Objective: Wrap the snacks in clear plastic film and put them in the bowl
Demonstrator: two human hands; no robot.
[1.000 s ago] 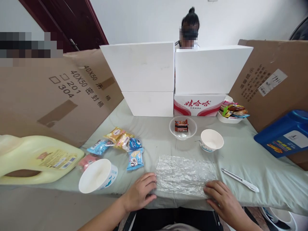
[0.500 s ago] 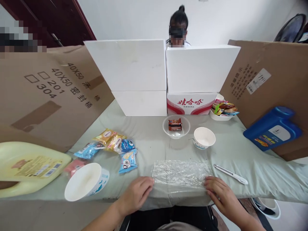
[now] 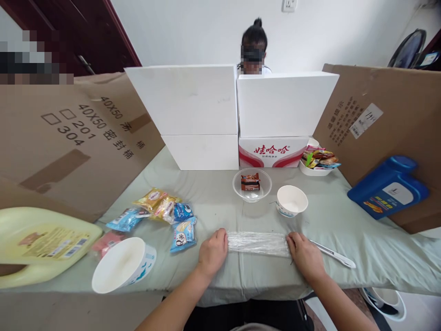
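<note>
A clear plastic sheet (image 3: 258, 242), crinkled and folded into a narrow strip, lies across the table in front of me. My left hand (image 3: 213, 253) pinches its left end. At the right end, my right hand (image 3: 305, 257) is closed on the plastic too. A white and grey utility knife (image 3: 336, 255) lies just right of my right hand, its far end close to the fingers. Beyond the sheet stand a white paper bowl (image 3: 292, 200) and a clear plastic bowl (image 3: 257, 195) with a brown-wrapped snack (image 3: 250, 182) inside.
Several wrapped snacks (image 3: 183, 234) and a tilted paper bowl (image 3: 117, 266) are on the left, beside a pale yellow jug (image 3: 41, 248). A blue bottle (image 3: 387, 186) leans at right. White boxes (image 3: 200, 101) and cardboard panels (image 3: 113, 119) wall the table; a person (image 3: 254, 43) is behind.
Both hands have moved forward, away from me, with the near edge of the plastic. The sheet has gone from a wide flat rectangle to a narrow folded strip.
</note>
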